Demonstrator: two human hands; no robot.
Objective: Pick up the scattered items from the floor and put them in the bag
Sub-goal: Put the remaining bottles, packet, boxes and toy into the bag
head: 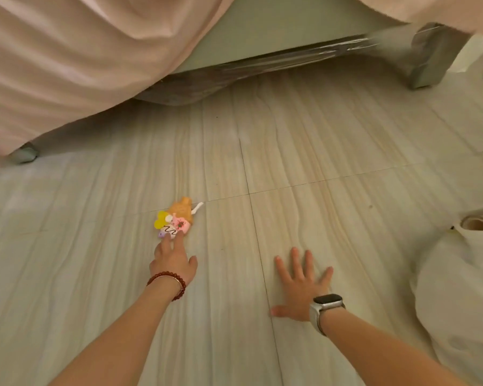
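Note:
A small colourful toy (pixel 176 220), orange, pink and yellow with a white string, lies on the pale tiled floor (pixel 318 162) left of centre. My left hand (pixel 173 260), with a red bead bracelet at the wrist, reaches out flat and its fingertips touch the toy's near edge. My right hand (pixel 301 285), with a watch on the wrist, presses flat on the floor with fingers spread, holding nothing. A white cloth bag (pixel 457 288) lies at the right edge; its opening is hard to make out.
A bed with a pink sheet (pixel 67 65) hanging down fills the top left. Its grey frame (pixel 290 37) and legs (pixel 430 59) stand on the floor at the back. A pale round object (pixel 477 224) rests by the bag.

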